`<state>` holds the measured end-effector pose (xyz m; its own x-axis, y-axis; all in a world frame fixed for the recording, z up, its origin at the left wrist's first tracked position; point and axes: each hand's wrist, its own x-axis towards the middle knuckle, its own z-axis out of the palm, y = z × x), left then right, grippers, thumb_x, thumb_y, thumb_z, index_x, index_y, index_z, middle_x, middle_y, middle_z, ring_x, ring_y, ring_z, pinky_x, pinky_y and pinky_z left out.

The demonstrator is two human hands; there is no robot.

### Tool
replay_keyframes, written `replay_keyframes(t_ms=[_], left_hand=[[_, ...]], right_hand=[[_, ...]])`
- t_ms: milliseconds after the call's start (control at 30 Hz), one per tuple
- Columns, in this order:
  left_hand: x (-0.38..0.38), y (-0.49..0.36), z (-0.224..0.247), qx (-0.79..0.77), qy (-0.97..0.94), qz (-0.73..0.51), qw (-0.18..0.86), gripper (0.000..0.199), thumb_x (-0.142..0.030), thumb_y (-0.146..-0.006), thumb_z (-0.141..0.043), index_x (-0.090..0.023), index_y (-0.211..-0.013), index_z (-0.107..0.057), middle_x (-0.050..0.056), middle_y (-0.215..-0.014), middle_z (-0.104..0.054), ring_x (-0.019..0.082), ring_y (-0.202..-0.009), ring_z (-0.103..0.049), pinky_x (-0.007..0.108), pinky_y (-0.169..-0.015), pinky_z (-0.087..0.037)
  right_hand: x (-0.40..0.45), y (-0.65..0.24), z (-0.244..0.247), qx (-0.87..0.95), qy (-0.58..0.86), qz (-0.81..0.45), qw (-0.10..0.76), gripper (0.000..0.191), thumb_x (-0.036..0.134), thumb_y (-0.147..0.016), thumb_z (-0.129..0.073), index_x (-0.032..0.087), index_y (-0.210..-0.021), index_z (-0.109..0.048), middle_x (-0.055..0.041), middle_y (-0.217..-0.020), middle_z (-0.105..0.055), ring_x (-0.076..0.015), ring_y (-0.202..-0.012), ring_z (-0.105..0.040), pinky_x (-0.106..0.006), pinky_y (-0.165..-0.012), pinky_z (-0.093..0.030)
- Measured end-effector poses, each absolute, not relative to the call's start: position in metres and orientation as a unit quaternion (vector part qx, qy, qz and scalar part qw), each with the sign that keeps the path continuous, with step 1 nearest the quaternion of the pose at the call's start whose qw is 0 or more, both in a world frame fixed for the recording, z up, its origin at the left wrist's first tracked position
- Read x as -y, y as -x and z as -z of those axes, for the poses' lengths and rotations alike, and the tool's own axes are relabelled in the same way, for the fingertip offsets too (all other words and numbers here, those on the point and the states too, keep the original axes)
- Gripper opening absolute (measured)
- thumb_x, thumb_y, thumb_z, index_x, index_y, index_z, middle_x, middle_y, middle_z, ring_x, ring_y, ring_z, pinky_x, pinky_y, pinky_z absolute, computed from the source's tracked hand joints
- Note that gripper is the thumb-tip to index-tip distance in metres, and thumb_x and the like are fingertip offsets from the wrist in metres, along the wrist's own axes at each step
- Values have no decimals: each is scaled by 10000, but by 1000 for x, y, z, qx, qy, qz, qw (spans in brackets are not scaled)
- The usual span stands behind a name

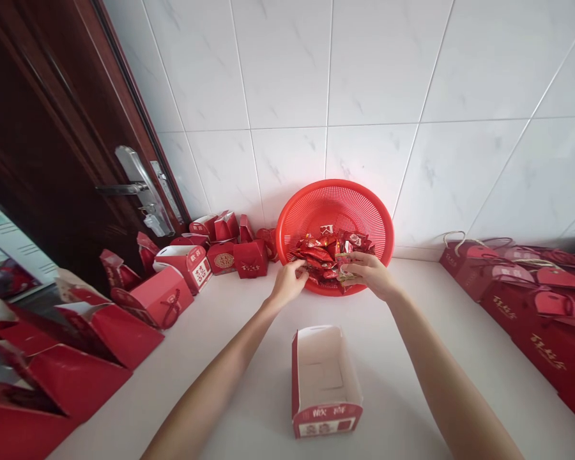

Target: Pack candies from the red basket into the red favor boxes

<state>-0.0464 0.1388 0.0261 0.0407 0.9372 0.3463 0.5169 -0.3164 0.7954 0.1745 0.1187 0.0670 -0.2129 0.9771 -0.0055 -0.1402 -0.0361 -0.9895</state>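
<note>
A red plastic strainer basket (287,220) leans against the tiled wall, and a heap of shiny red candy packets (319,250) lies in its lower part. At the heap's left edge, my left hand (289,281) has its fingers curled closed on a red packet, partly hidden by the fingers. Over the right side of the heap, my right hand (370,273) pinches a candy packet in a greenish-gold wrapper (345,275). Nearer to me, between my forearms, an open red-and-white gift box (323,370) stands on the table with nothing inside it.
Red gift boxes and bags (103,338) line the left side of the white table (239,396), with smaller boxes (250,259) beside the basket. Red bags with cord handles (522,306) stand along the right. A dark wooden door (52,115) with a metal handle is at the left.
</note>
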Motion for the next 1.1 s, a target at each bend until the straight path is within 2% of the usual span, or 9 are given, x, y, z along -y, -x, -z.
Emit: replay_keyframes(t_ms=[200,333,433,567,667,800,1100], left_hand=[[-144,32,-23,-532,-702,-438,179,190,-58,-729,-619,-194,-718,-752,80,-834,-700,258,-907,-655,343,-864,-495],[-145,34,-26,-543,-687,-451,168,209,-123,-767,-613,-183,-584,-694,58,-692,-680,230,-769,-654,331,-794,-501],[-143,43,-35,-548,-666,-480,163,162,-196,-790,-618,-184,-664,-719,45,-736,-723,206,-761,-668,320,-806,-505],[-143,58,-51,-529,-602,-555,222,71,-218,-665,-680,-187,-713,-723,23,-749,-742,184,-713,-666,294,-739,-519],[-143,65,-60,-498,-566,-592,285,139,-212,-582,-705,-172,-716,-713,24,-740,-728,179,-723,-655,290,-721,-520],[-138,67,-70,-458,-546,-609,348,271,-232,-540,-761,-154,-797,-727,51,-847,-738,196,-820,-664,309,-759,-530],[-123,48,-73,-429,-549,-606,384,286,-249,-578,-790,-157,-841,-728,47,-877,-741,197,-846,-677,307,-773,-545]], right_hand=[[-119,-173,-65,511,408,-592,471,330,166,-630,-798,161,-954,-739,-23,-713,-716,-179,-668,-712,-298,-621,-642],[-120,-174,-63,512,409,-589,472,313,170,-634,-798,160,-939,-729,-39,-741,-736,-189,-678,-724,-294,-615,-646],[-121,-175,-63,512,415,-588,470,324,157,-636,-795,162,-954,-734,-31,-719,-731,-191,-682,-729,-288,-617,-647],[-122,-175,-62,516,409,-591,466,324,161,-641,-800,170,-961,-746,-30,-731,-733,-197,-707,-735,-288,-610,-646],[-122,-173,-61,519,402,-596,463,326,161,-642,-804,176,-962,-748,-21,-718,-725,-207,-731,-745,-293,-629,-647],[-121,-171,-61,518,393,-601,465,332,181,-642,-814,175,-967,-745,-34,-734,-741,-213,-722,-748,-313,-640,-646],[-115,-161,-63,470,322,-648,506,366,237,-626,-881,172,-957,-740,-35,-772,-743,-188,-720,-740,-269,-669,-623]])
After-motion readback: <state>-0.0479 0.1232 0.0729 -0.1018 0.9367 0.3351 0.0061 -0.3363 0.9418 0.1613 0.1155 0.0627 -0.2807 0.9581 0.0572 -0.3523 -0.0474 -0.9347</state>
